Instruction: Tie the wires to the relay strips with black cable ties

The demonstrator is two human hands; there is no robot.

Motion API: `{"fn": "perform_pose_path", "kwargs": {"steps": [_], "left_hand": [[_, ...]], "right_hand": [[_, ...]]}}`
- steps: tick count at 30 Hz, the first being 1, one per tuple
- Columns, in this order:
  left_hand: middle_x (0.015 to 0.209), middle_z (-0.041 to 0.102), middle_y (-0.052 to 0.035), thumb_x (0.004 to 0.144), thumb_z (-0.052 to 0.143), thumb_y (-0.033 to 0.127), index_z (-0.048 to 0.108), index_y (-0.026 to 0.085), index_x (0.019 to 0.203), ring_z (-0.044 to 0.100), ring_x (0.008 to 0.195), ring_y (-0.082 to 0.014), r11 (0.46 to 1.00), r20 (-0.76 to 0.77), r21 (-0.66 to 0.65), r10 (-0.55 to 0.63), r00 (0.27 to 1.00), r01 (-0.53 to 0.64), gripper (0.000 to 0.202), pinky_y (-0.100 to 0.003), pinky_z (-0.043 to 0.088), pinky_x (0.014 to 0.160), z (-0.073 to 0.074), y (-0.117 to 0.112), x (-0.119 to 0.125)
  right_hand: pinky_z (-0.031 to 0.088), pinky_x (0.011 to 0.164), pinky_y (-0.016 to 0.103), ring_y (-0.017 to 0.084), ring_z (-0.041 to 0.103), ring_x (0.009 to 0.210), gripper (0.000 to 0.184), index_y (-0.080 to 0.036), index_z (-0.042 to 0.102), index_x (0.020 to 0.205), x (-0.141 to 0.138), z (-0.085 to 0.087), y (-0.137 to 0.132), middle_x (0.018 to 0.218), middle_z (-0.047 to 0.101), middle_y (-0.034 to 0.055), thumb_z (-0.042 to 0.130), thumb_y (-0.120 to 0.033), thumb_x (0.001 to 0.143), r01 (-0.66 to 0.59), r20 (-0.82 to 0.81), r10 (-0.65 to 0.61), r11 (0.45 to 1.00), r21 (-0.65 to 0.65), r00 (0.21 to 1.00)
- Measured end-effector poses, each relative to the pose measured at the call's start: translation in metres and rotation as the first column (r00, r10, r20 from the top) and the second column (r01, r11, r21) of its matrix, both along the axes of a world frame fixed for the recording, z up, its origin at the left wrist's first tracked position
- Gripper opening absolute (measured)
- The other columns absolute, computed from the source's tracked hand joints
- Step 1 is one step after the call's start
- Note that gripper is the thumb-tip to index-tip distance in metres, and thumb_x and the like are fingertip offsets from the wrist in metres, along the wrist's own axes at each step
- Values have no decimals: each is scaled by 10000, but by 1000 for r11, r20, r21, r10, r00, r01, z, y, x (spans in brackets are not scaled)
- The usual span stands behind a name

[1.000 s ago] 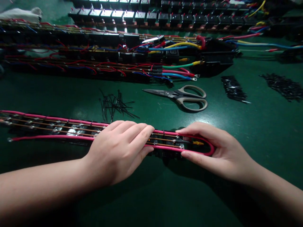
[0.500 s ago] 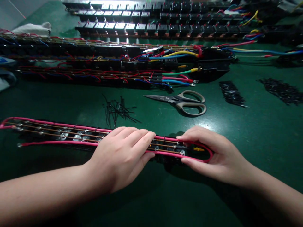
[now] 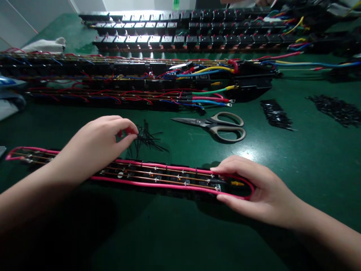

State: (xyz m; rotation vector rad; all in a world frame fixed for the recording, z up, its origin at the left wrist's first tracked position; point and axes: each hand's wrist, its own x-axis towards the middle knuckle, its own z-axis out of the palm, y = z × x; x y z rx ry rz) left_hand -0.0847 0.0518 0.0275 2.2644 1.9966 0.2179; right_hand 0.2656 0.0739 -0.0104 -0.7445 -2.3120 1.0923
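Note:
A long black strip of sockets (image 3: 158, 180) lies across the green mat, edged by a pink wire that loops round its right end. My right hand (image 3: 254, 192) grips that looped end between thumb and fingers. My left hand (image 3: 96, 145) hovers above the strip's left half, fingertips pinched together at the edge of a small heap of black cable ties (image 3: 145, 137). Whether a tie is between the fingertips is too small to tell.
Grey-handled scissors (image 3: 217, 126) lie behind the strip. Further back are stacked wired strips (image 3: 113, 81) with red, blue, yellow and green leads, and rows of black sockets (image 3: 197, 32). Two dark piles of small parts (image 3: 275, 113) (image 3: 335, 109) sit at the right. A white cloth (image 3: 45, 45) lies far left.
My left hand has lifted off the strip's middle and moved back and left to the cable ties, fingers now pinched. The right hand keeps its grip on the looped end.

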Motion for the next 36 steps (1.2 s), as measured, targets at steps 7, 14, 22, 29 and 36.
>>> {"fn": "perform_pose_path", "kwargs": {"steps": [7,14,22,29,36], "left_hand": [[943,763,-39,909,612,395,749,272,949,687,845,-252,998,26,-55,-29,999,31,189,-406,564,844,-22,7,-8],[913,744,-33,895,620,346,730,272,889,672,838,-240,998,45,-40,-52,998,54,132,-374,541,801,-26,11,-12],[950,701,-36,902,622,374,716,249,992,633,828,-209,995,109,-62,-64,992,72,180,-322,479,730,-25,12,-9],[959,709,-32,913,632,373,729,255,994,638,831,-211,994,125,-75,-65,990,75,173,-322,474,730,-26,12,-10],[960,712,-48,905,596,325,706,229,922,634,843,-223,995,115,-55,-76,990,83,147,-350,496,767,-24,12,-7]], "right_hand": [[619,678,275,189,722,814,349,-256,652,1146,-1,3,0,962,733,34,762,-207,819,-3,-7,3,1000,6,1000],[614,678,265,189,726,812,377,-274,654,1152,0,3,0,967,735,26,780,-216,801,5,1,-5,1000,-18,1000],[614,671,263,186,722,809,374,-273,644,1154,1,3,0,968,729,28,776,-221,809,0,21,-1,1000,8,1000],[617,663,276,195,721,800,357,-264,651,1150,-1,3,0,962,730,44,764,-220,814,6,31,-6,1000,20,999],[619,665,280,201,726,805,366,-274,662,1140,0,2,0,961,738,38,778,-222,796,15,19,-15,1000,2,1000]]}}
